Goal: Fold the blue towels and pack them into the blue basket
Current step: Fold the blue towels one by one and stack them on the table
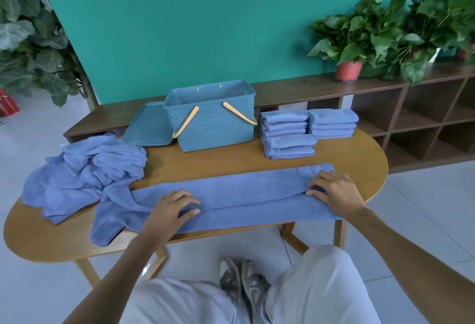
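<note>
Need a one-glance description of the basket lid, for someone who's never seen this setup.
Start at the oval wooden table, then find the blue basket with orange handles standing at its far edge. The lid leans tilted against the basket's left side, just behind the pile of unfolded towels. It is the only flat, perforated plastic panel there; everything else blue nearby is soft cloth.

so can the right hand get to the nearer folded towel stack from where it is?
Probably yes: the right hand grips the spread towel, and only bare tabletop lies between it and the nearer stack.
</note>
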